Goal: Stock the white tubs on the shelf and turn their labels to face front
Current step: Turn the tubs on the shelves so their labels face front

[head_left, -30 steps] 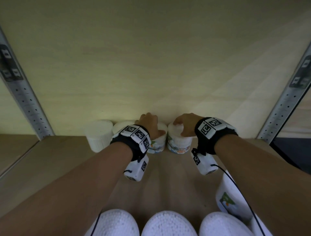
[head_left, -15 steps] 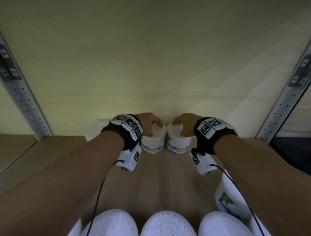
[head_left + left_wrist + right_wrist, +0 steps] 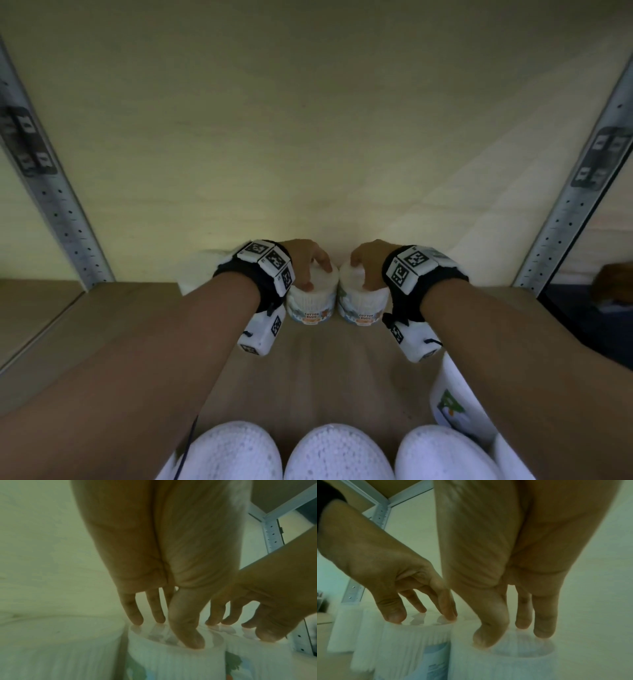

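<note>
Two white tubs stand side by side at the back of the shelf, both with their "COTTON BUDS" labels facing front. My left hand [image 3: 317, 274] [image 3: 169, 630] grips the lid of the left tub [image 3: 310, 308] [image 3: 171, 662] from above, fingertips on top and thumb at the front rim. In the same way my right hand [image 3: 359, 274] [image 3: 513, 635] grips the lid of the right tub [image 3: 363, 308] [image 3: 505, 662]. The two tubs nearly touch.
Another white tub [image 3: 195, 270] [image 3: 60, 649] stands to the left, partly hidden by my left forearm. Three white tub tops [image 3: 337, 452] line the near edge, and a tilted tub with a green label [image 3: 452, 404] lies under my right arm. Perforated metal uprights [image 3: 61, 212] flank the shelf.
My left wrist swung to the left and the left tub turned, so its label now faces front. The right tub also turned a little. Both hands stayed on the lids.
</note>
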The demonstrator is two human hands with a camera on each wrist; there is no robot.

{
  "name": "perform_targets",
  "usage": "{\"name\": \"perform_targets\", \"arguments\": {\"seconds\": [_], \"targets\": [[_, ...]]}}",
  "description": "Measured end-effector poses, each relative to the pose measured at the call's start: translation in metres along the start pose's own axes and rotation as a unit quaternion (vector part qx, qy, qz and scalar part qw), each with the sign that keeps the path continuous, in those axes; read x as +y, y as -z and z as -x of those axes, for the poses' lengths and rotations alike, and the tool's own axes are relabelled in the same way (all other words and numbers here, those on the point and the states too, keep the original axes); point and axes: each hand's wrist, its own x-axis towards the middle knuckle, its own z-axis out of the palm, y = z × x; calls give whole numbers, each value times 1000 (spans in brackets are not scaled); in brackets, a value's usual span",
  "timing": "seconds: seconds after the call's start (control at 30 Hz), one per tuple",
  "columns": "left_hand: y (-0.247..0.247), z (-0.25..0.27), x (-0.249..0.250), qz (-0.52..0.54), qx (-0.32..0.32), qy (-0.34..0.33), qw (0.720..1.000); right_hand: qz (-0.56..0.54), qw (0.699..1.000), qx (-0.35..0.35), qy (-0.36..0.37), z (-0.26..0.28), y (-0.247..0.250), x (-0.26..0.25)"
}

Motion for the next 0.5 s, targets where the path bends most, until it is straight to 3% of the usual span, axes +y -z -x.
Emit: {"name": "perform_targets", "arguments": {"seconds": [0.23, 0.33, 0.37, 0.4, 0.43, 0.5], "targets": [[-8, 15, 14, -37, -26, 25, 999, 43, 996, -74, -25, 20, -4, -9], [-12, 24, 24, -51, -40, 63, 996, 15, 998, -54, -32, 38, -3, -14], [-25, 1, 4, -56, -33, 62, 996, 14, 995, -91, -39, 43, -4, -15], [-45, -39, -28, -66, -69, 66, 993, 13, 992, -117, -43, 45, -9, -11], [-51, -59, -38, -66, -110, 59, 990, 2, 991, -126, -40, 46, -12, -13], [-61, -63, -42, -55, -106, 25, 993, 26, 994, -101, -39, 39, -23, -6]]}}
